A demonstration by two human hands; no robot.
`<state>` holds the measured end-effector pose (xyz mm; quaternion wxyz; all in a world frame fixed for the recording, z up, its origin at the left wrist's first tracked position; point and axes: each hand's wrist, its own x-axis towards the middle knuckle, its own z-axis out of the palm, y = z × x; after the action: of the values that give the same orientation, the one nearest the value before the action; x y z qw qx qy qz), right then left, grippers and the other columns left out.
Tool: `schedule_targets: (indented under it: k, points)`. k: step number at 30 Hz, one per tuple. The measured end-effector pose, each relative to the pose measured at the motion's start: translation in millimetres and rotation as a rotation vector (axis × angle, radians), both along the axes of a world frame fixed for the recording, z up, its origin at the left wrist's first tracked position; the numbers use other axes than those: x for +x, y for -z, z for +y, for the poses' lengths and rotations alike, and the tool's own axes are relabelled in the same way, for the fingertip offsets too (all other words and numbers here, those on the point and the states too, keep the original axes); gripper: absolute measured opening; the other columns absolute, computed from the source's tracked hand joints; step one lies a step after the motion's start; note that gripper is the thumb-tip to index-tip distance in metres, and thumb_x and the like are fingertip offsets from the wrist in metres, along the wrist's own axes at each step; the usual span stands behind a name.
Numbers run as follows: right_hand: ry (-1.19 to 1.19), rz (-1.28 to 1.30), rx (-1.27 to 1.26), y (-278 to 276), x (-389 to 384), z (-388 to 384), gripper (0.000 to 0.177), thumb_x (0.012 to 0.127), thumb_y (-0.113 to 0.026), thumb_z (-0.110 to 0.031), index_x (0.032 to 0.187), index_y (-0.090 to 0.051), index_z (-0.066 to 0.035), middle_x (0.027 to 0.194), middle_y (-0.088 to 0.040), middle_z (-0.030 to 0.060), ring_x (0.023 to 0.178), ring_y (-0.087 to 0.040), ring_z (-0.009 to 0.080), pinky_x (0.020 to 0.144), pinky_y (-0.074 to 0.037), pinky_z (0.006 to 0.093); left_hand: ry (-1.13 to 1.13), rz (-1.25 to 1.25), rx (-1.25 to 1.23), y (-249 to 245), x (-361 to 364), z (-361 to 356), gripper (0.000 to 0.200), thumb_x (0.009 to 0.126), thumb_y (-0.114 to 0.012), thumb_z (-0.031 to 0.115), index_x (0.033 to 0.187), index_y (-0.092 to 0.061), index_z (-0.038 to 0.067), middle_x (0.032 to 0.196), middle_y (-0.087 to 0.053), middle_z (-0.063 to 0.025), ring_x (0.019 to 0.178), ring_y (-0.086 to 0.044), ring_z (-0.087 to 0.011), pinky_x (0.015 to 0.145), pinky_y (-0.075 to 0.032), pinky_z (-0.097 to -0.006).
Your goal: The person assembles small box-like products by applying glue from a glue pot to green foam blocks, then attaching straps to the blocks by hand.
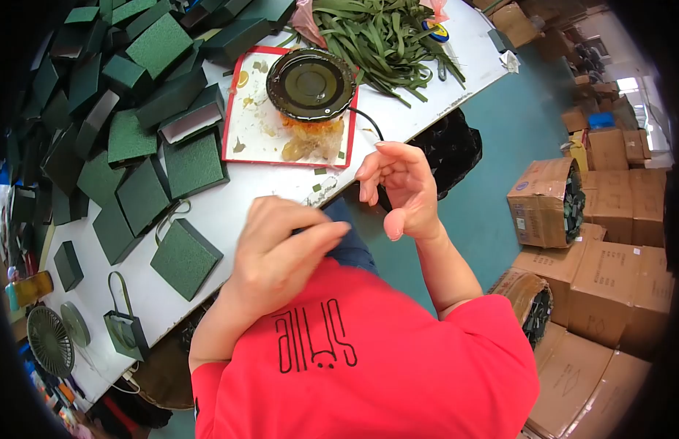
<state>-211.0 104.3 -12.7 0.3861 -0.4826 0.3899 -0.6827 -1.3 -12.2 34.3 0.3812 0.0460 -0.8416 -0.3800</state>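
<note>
My left hand [275, 250] is raised in front of the red shirt, back upward and slightly blurred. Its thumb and fingers are apart, with nothing visible in them. To its right, my right hand [405, 186] hangs past the table edge, palm turned inward. Its fingers are loosely curled, apart from the thumb, and hold nothing. A dark green box [186, 258] with a strap lies left of my left hand. Beyond both hands, a round black dish [311, 83] with dark contents stands over amber residue on a red-edged white board [248, 139].
Many green boxes [160, 47] are heaped at the table's left. Green ribbons [383, 44] pile up at the back. A small strapped box [125, 333] and a fan [50, 340] are at lower left. Cartons [603, 285] stack on the right; a black bag [453, 154] sits below the edge.
</note>
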Motion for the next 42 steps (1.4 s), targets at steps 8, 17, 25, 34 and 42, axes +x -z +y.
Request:
schedule_targets:
  k: [8, 17, 25, 34, 42]
  points:
    - [-0.091, -0.028, 0.129, 6, 13, 0, 0.084, 0.070, -0.090, -0.012, 0.140, -0.044, -0.004, 0.110, -0.061, 0.0087, 0.083, -0.058, 0.0107, 0.070, -0.047, 0.0226, 0.097, -0.010, -0.095, -6, -17, 5, 0.034, 0.067, -0.079, -0.001, 0.100, -0.073, 0.006, 0.093, -0.065, -0.0019, 0.077, -0.058, -0.0203, 0.071, -0.043, -0.0338]
    - [-0.101, -0.100, 0.267, 9, 20, 4, 0.081, 0.073, -0.089, -0.019, 0.139, -0.045, -0.003, 0.105, -0.062, 0.0083, 0.074, -0.056, 0.0087, 0.066, -0.045, 0.0206, 0.019, -0.038, -0.219, -1, -17, 5, 0.031, 0.067, -0.077, -0.003, 0.094, -0.063, 0.005, 0.089, -0.059, -0.0048, 0.077, -0.056, -0.0246, 0.072, -0.044, -0.0367]
    - [0.009, -0.184, 0.215, 11, 12, 7, 0.090, 0.071, -0.091, -0.035, 0.141, -0.044, -0.003, 0.100, -0.063, 0.0084, 0.071, -0.055, 0.0079, 0.066, -0.045, 0.0202, 0.083, -0.037, 0.080, 5, -11, 8, 0.033, 0.070, -0.062, -0.014, 0.095, -0.051, 0.005, 0.090, -0.056, -0.0126, 0.080, -0.055, -0.0328, 0.073, -0.045, -0.0405]
    - [-0.055, -0.185, 0.236, 12, 19, 4, 0.079, 0.077, -0.087, -0.023, 0.140, -0.044, -0.003, 0.101, -0.062, 0.0084, 0.073, -0.056, 0.0077, 0.068, -0.046, 0.0201, 0.004, 0.050, -0.096, 10, -19, 10, 0.030, 0.067, -0.079, -0.005, 0.095, -0.070, 0.002, 0.092, -0.068, -0.0066, 0.069, -0.058, -0.0206, 0.064, -0.043, -0.0325]
    - [-0.007, -0.121, 0.298, 6, 24, 1, 0.089, 0.077, -0.084, -0.048, 0.141, -0.042, -0.002, 0.099, -0.061, 0.0086, 0.071, -0.052, 0.0053, 0.065, -0.043, 0.0182, -0.012, 0.037, -0.147, 13, -19, 8, 0.029, 0.068, -0.079, -0.003, 0.095, -0.070, 0.002, 0.090, -0.068, -0.0062, 0.070, -0.059, -0.0204, 0.064, -0.042, -0.0328]
